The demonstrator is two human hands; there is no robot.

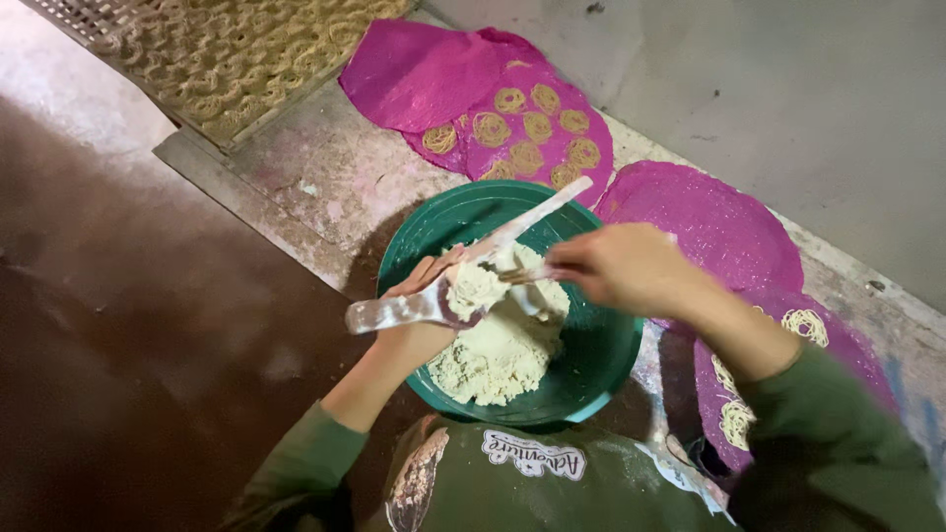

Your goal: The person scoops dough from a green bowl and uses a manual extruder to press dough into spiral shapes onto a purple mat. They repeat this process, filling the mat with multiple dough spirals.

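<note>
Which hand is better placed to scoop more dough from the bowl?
Right, probably. The left hand is busy gripping the long white utensil with a dough lump against it. The right hand hovers over the green bowl, fingertips by the lump; whether it holds anything is unclear.

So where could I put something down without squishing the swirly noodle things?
The middle pink sheet, right of the green bowl, looks bare. So does the worn floor between the bowl and the drying tray, and the dark floor at left. It is crowded in the bowl, where both hands work dough, and on the sheets with spirals.
</note>
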